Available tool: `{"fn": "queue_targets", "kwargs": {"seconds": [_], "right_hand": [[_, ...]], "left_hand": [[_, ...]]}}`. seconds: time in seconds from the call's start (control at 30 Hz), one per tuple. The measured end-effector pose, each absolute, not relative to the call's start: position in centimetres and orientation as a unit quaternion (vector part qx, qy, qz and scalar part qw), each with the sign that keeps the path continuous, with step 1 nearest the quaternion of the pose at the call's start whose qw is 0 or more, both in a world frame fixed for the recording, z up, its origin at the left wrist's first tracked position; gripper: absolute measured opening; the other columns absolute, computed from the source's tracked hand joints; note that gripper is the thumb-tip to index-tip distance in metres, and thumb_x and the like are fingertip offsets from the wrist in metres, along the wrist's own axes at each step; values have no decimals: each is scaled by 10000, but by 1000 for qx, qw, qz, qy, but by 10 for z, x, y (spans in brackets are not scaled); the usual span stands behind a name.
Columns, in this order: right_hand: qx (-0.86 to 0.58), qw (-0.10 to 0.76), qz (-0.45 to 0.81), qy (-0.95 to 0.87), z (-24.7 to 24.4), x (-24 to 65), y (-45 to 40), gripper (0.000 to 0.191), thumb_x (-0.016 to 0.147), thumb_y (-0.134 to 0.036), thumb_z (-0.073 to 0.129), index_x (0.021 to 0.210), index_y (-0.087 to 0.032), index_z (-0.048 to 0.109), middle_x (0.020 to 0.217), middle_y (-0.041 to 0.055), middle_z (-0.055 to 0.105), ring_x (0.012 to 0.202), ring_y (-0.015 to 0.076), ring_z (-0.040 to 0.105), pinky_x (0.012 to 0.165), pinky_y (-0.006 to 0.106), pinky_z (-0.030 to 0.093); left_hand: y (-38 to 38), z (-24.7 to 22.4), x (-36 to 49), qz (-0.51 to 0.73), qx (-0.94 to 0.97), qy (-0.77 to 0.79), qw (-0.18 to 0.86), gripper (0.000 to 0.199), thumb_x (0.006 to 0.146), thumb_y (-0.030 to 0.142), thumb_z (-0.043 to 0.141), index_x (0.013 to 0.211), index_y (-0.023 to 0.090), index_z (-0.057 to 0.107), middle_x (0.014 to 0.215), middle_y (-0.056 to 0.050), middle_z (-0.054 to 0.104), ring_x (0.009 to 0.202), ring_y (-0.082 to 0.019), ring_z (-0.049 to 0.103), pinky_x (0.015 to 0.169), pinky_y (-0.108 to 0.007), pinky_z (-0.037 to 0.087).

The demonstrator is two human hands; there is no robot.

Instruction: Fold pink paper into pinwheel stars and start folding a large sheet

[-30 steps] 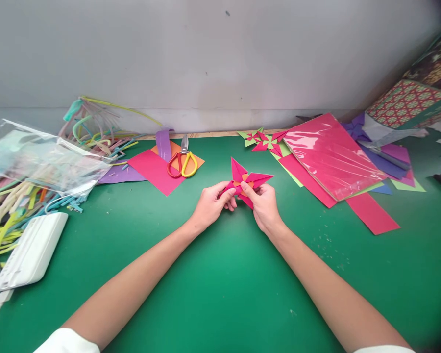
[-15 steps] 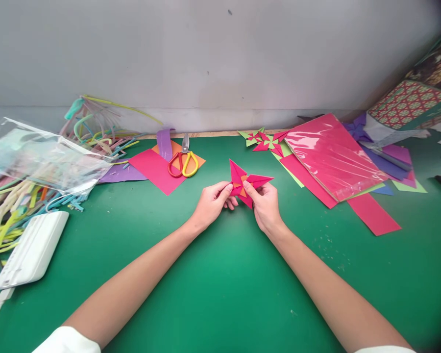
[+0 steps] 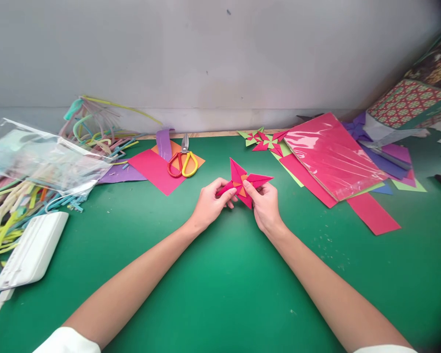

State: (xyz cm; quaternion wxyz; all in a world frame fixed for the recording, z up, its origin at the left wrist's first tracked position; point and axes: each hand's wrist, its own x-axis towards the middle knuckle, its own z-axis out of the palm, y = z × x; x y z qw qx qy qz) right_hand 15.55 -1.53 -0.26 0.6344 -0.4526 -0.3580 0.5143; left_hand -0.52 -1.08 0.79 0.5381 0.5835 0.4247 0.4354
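Observation:
Between my two hands is a folded paper star, pink with orange patches at its middle and pointed arms. My left hand pinches its left arm, thumb lying along the lower edge. With the thumb on top near the centre, my right hand grips the right side; its fingers are partly hidden behind the paper. The star is held over the green table. Beyond it to the left lie scissors with red and yellow handles, on pink and orange paper.
At the left are a clear plastic bag, many coloured strips and a white power bank with a cable. Back right, finished paper stars lie beside a wrapped pack of red paper. A utility knife rests farther right.
My left thumb has shifted down from the star's left arm, so more of that pink point shows. My right hand and the star have stayed nearly still.

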Motion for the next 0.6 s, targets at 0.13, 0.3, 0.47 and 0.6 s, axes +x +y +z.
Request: {"fn": "queue_targets", "kwargs": {"seconds": [0.13, 0.3, 0.47, 0.6], "right_hand": [[-446, 628, 525, -364, -3, 156, -16, 311, 775, -469, 876, 939, -221, 785, 968, 58, 807, 868, 240, 747, 847, 387, 582], [-437, 617, 535, -376, -1, 156, -17, 283, 792, -459, 868, 918, -217, 791, 936, 58, 806, 832, 229, 739, 823, 374, 580], [-452, 616, 525, -374, 0, 156, -17, 308, 772, -475, 878, 914, -216, 790, 942, 61, 811, 835, 233, 743, 828, 382, 588], [-451, 612, 527, -381, 1, 155, -18, 313, 773, -478, 879, 929, -218, 798, 926, 60, 814, 824, 237, 745, 806, 383, 606]], "left_hand": [[-11, 8, -5, 438, 557, 418, 569, 350, 936, 501, 706, 924, 171, 590, 775, -43, 757, 566, -140, 702, 537, -235, 540], [-12, 8, -4, 438, 551, 414, 578, 340, 926, 471, 724, 1010, 152, 645, 774, -47, 755, 565, -159, 717, 558, -265, 584], [-13, 9, -4, 423, 591, 436, 530, 337, 953, 484, 679, 1071, 168, 681, 783, -29, 736, 582, -141, 672, 585, -261, 562], [-13, 10, -6, 410, 632, 462, 468, 304, 941, 488, 690, 967, 185, 687, 782, -16, 709, 635, -144, 638, 603, -248, 521]]}}
